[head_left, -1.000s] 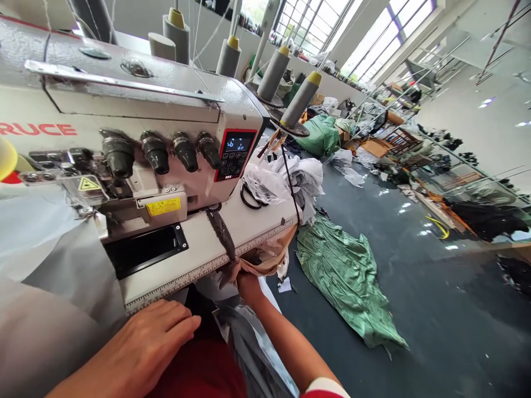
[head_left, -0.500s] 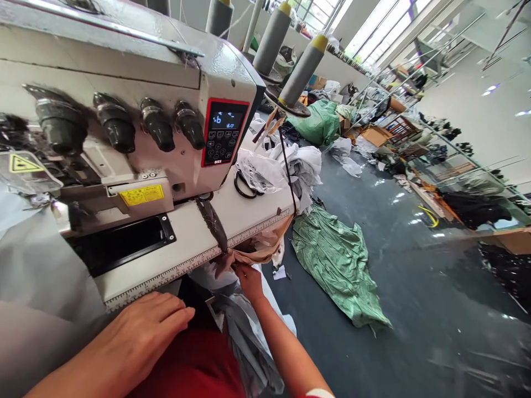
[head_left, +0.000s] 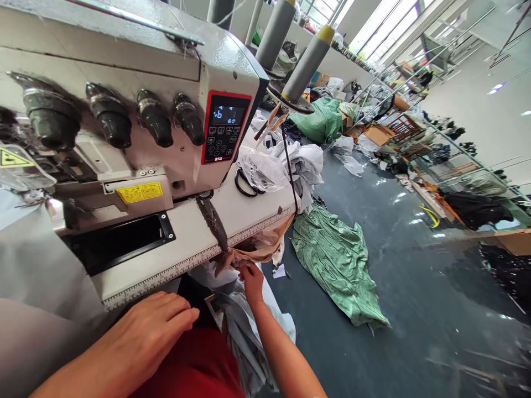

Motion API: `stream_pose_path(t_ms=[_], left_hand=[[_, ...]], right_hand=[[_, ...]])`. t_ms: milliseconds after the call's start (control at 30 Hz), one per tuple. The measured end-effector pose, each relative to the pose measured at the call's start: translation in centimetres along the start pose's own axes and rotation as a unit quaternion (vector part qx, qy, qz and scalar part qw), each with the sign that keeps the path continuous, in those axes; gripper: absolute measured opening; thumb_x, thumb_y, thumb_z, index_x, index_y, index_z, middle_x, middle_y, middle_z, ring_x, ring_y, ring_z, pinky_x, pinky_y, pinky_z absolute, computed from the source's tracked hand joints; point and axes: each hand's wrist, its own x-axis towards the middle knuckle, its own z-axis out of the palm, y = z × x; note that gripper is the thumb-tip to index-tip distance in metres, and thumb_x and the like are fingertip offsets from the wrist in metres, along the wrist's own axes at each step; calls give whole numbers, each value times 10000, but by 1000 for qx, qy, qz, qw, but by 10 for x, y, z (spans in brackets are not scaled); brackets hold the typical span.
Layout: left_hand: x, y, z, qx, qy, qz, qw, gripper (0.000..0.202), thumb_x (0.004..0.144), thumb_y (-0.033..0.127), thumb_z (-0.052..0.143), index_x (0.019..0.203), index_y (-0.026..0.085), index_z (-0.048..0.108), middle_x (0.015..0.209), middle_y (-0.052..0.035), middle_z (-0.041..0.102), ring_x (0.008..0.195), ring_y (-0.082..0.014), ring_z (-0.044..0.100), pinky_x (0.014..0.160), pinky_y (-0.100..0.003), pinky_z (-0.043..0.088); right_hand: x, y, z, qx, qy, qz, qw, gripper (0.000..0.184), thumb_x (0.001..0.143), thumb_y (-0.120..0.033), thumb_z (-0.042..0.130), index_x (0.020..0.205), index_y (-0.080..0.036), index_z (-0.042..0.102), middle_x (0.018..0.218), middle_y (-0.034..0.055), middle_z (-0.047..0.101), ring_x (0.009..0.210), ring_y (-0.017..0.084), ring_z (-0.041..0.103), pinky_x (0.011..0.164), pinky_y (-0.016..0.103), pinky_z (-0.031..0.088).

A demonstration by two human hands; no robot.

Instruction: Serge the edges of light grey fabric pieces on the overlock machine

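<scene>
My right hand is at the near edge of a brown bag that hangs below the front edge of the sewing machine's table. Its fingertips are pinched together; what lies between them is too small to make out. Over my red-clothed lap, my left hand rests with its back up and fingers loosely extended, holding nothing visible. Grey fabric drapes at the left, beside that forearm. Above stands the sewing machine with its lit control panel.
Black-handled scissors lie partly under clear plastic on the table. A dark strap runs down to the bag. Pale fabric hangs below. On the floor lies a green sack. Thread cones stand behind.
My right hand has drawn slightly back from the bag, and more of its fingertips shows. My left hand has shifted a little to the right. The view has moved slightly.
</scene>
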Motion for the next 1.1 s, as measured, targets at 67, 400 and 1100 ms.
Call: stream_pose_path(t_ms=[67,400,1100], left_hand=[[-5,-3,7,-20,-5,-30,999,289,950,142,362,1008,216,635,821,-23,635,717,-114,598,682,-209,475],[90,8,21,-286,1,-283,915,164,827,341,583,915,202,583,824,12,624,746,-141,569,654,-237,443],[215,-78,3,-146,-75,-387,907,230,887,343,574,818,129,624,645,24,581,589,-107,551,632,-270,475]], right_hand=[[-6,-15,-6,56,19,11,998,266,949,-349,575,806,-125,584,664,-41,548,514,77,514,495,201,456],[-33,-168,-31,175,-87,-13,981,217,664,-361,722,648,-178,607,551,-26,578,440,87,473,410,197,375],[74,-226,-26,-145,-16,-220,965,292,778,-208,611,1058,-197,693,736,6,628,658,163,548,716,293,442]])
